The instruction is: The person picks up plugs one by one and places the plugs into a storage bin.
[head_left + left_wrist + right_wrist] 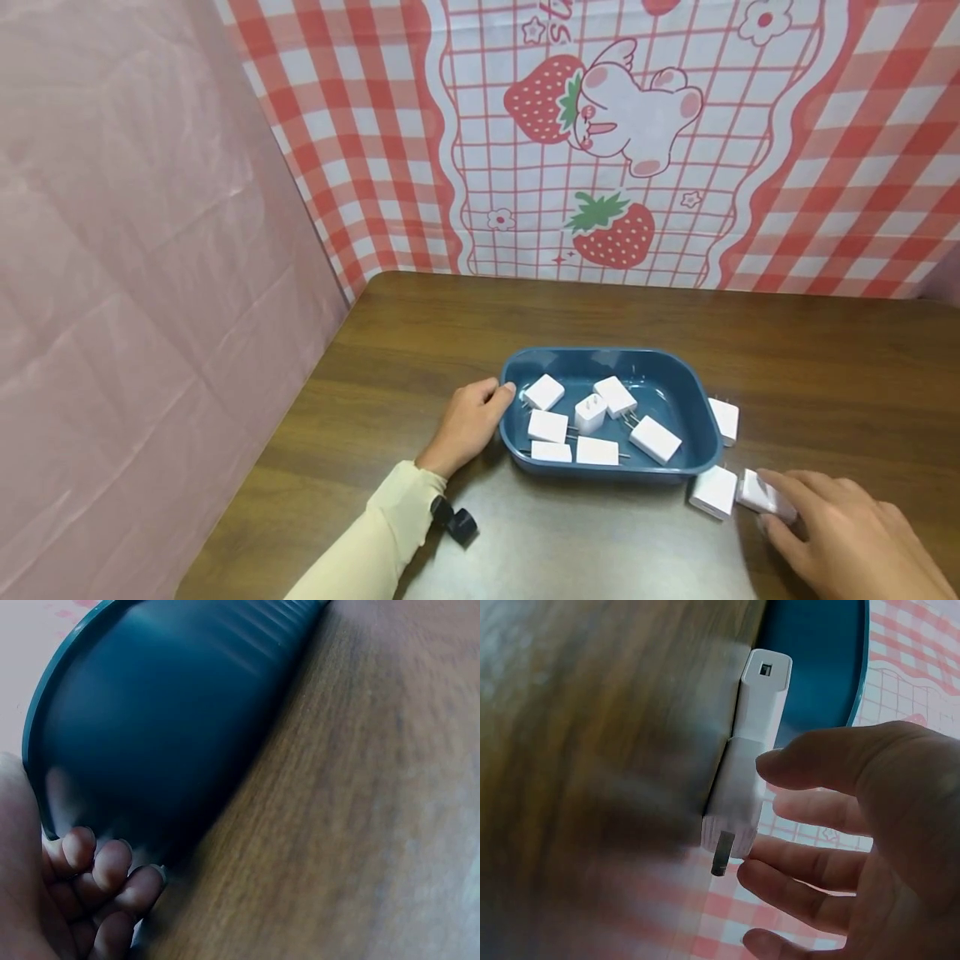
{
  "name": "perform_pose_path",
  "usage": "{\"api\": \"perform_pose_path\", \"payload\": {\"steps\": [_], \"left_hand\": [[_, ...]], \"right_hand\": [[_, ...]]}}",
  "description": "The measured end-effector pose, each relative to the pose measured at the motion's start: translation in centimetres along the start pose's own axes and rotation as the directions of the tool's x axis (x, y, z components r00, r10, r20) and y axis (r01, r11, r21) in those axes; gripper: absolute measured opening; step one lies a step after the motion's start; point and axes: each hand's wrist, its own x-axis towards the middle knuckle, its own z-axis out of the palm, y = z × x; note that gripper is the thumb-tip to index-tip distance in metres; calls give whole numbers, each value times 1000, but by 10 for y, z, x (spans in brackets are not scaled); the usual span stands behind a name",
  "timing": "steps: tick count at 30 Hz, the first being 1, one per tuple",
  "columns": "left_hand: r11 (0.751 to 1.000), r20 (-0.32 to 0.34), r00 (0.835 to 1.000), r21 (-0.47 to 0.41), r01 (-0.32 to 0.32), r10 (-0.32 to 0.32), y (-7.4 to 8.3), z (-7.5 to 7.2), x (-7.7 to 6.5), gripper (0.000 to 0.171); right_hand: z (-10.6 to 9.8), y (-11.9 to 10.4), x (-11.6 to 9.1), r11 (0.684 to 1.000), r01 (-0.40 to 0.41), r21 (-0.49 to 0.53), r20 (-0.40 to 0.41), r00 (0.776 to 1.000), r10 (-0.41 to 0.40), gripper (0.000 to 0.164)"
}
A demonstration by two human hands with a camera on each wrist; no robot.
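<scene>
At the left end of a dark blue tray [600, 472], my left hand [468, 421] grips the rim. The thumb lies over the edge; in the left wrist view the curled fingers [112, 866] press against its outer wall. My right hand [847, 525] is at the tray's right front corner, thumb and forefinger either side of a white charger plug [757, 493]. In the right wrist view this plug [739, 787] is blurred, a metal prong showing. Directly beside it on the table is another white plug [714, 492], its USB port visible in the right wrist view.
Several white plugs [591, 412] lie in the tray at various angles. One more plug [724, 421] rests against the tray's right side. A brown wooden table [420, 333] runs back to a red checked strawberry cloth [360, 125]. A pink cloth [150, 250] hangs at left.
</scene>
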Motion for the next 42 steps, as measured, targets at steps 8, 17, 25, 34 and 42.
{"api": "perform_pose_path", "payload": {"steps": [8,17,25,34,42], "left_hand": [[1000,-16,1000,-6,21,-21,0,-3,-3,44],[1000,1,1000,5,2,-2,2,0,-2,45],[1000,2,1000,15,-1,1,3,2,-1,45],[1000,3,1000,0,8,-8,1,2,-1,44],[1000,7,1000,-13,6,-6,4,-1,0,44]], "right_hand": [[-2,-1,6,999,-3,-40,16,1000,4,67],[-1,-3,3,999,-51,16,156,987,48,76],[9,4,3,995,-98,-11,287,953,97,75],[12,5,5,996,-90,-17,291,952,91,74],[-11,-3,4,974,-144,176,83,988,132,70]]}}
